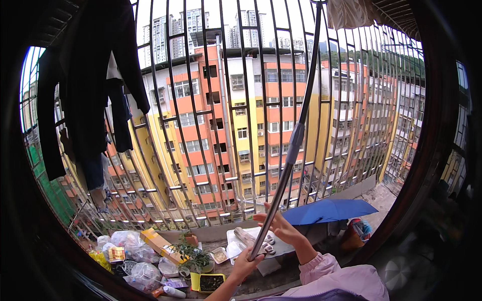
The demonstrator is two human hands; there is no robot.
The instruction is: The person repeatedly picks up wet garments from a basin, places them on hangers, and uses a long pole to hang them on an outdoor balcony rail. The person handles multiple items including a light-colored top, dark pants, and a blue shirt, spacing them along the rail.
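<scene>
A long telescopic metal pole (pixel 278 192) slants up and right, with a grey plastic joint collar (pixel 296 139) midway and a darker upper section. Its top reaches the upper picture edge beside a pale hanging cloth (pixel 348 13); whether they touch I cannot tell. My left hand (pixel 244 266) is closed around the pole's lower end. Higher up, my right hand (pixel 284 228) has its fingers spread, some passing behind the pole; contact there is unclear. A pink sleeve (pixel 324 265) covers my right forearm.
Window bars (pixel 244 113) stand ahead. Dark clothes (pixel 90 82) hang left. Below are bagged items (pixel 131 246), a cardboard box (pixel 162 246), a potted plant (pixel 194 256), a yellow planter (pixel 211 284), sandals (pixel 269 247) and a blue umbrella (pixel 331 211).
</scene>
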